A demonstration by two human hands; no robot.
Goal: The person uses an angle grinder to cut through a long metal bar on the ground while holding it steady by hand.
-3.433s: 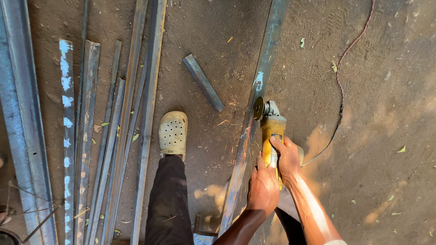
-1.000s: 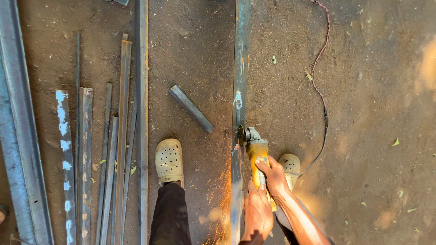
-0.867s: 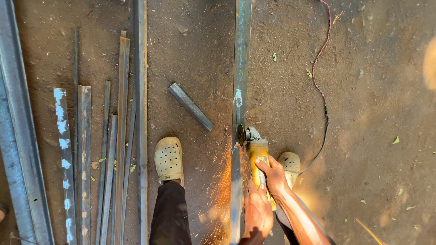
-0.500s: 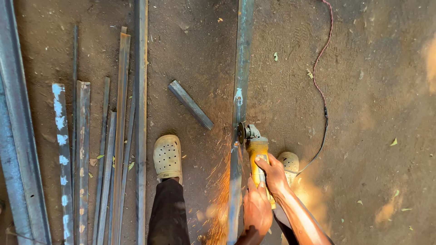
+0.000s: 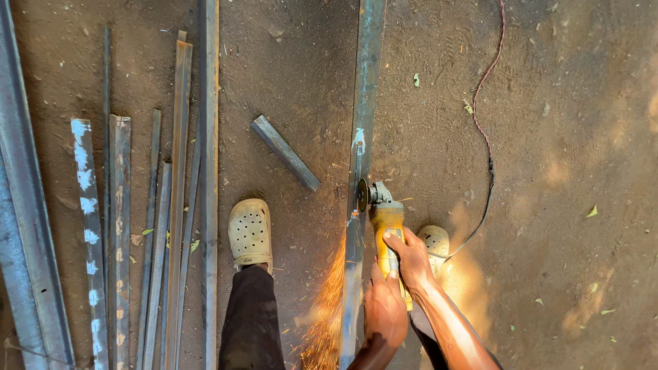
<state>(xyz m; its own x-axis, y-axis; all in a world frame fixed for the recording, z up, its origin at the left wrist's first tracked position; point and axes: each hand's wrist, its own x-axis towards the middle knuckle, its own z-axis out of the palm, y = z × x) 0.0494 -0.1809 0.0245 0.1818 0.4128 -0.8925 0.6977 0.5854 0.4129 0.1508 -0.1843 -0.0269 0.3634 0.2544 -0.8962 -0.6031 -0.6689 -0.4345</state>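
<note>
The yellow angle grinder (image 5: 385, 223) is being gripped by the left hand (image 5: 385, 314) and right hand (image 5: 411, 257), both clamped around its body. Its disc is being pressed against the long steel bar (image 5: 363, 130) lying on the ground, sparks flying nearward; steady pressure is being called for.

Loose metal bars (image 5: 171, 226) and a short offcut (image 5: 285, 152) lie on dirt.

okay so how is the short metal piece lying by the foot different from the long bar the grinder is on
The short metal piece lies diagonally on the dirt; the long bar runs nearly straight up the picture and past its top edge. The short piece lies apart, untouched; the long bar has the yellow angle grinder at its edge, throwing sparks. The long bar bears a pale paint mark; the short piece shows none. Both are dull grey metal.
</note>
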